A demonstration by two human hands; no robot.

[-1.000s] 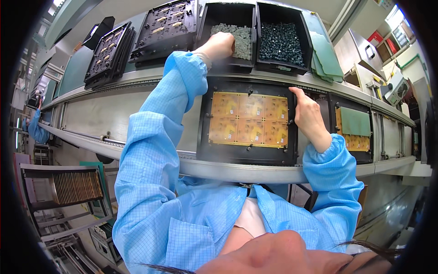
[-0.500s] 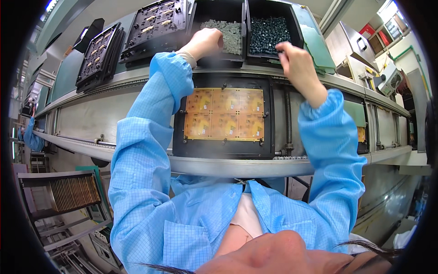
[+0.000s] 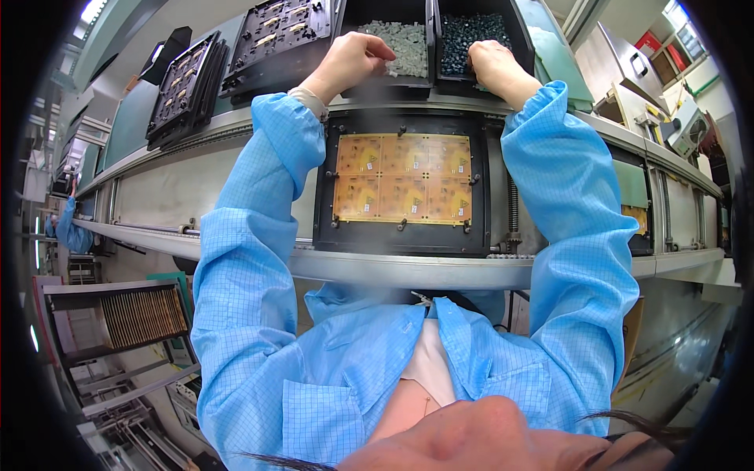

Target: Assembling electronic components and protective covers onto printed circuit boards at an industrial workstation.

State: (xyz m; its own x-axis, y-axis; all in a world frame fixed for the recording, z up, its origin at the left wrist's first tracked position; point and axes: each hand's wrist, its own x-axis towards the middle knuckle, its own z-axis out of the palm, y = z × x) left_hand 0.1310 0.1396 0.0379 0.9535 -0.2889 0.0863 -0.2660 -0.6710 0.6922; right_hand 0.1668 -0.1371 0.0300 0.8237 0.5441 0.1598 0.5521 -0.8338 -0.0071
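Observation:
My left hand [image 3: 351, 63] hangs over the near left part of a black bin [image 3: 386, 85] of small pale, translucent pieces [image 3: 404, 49]. Its fingers are loosely bent, thumb apart from the forefinger, and nothing shows between them. In the neighbouring black bin, my right hand [image 3: 503, 72] reaches down to small dark blue-black pieces [image 3: 465, 35]. The right fingers are drawn together at the pieces; what they hold, if anything, is hidden. Below both hands, an orange-yellow circuit board panel [image 3: 403, 178] lies in a black frame [image 3: 397, 240] with knobs around its edge.
Black trays with small parts [image 3: 279, 39] and a stack of similar trays [image 3: 184, 90] stand left of the bins. A metal conveyor rail [image 3: 416, 272] runs along the near side. At lower left is a rack of boards [image 3: 145, 315]. Green sheets [image 3: 559, 67] lie right of the bins.
My left fingers have loosened from a tighter curl. My right hand has moved left and farther into the dark pieces. The bench and panel appear shifted slightly right and up in view.

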